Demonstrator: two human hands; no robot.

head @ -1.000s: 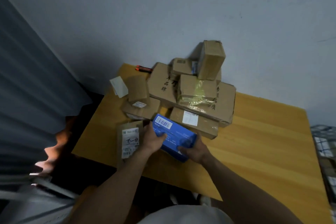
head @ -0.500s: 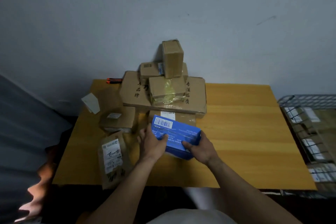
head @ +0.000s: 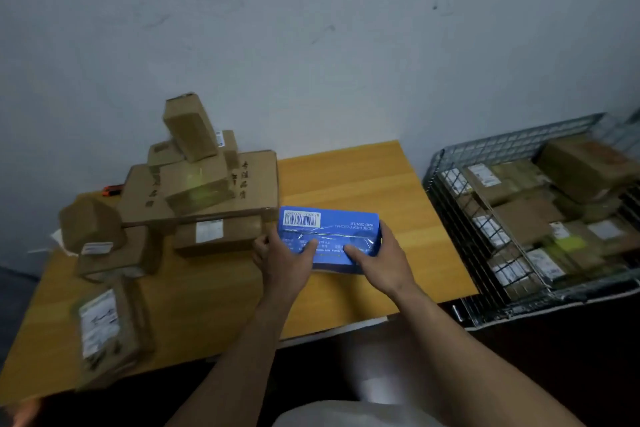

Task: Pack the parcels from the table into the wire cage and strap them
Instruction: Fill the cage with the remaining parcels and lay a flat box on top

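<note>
A blue box (head: 329, 229) with a white barcode label is held above the wooden table (head: 363, 184), between both hands. My left hand (head: 287, 262) grips its left end, thumb on top. My right hand (head: 381, 260) grips its right end the same way. To the left stands a pile of brown cardboard parcels (head: 207, 184) against the wall. The wire cage (head: 485, 253) sits to the right of the table, holding several labelled cardboard parcels (head: 554, 204).
Smaller parcels (head: 114, 253) lie at the table's left, and a flat labelled parcel (head: 104, 326) rests near the front left edge. A red and black tool (head: 112, 189) lies behind the pile. The wall rises directly behind the table.
Both hands have carried the blue box to the right, away from the pile and toward the cage. The view has swung right, bringing the cage fully into sight.
</note>
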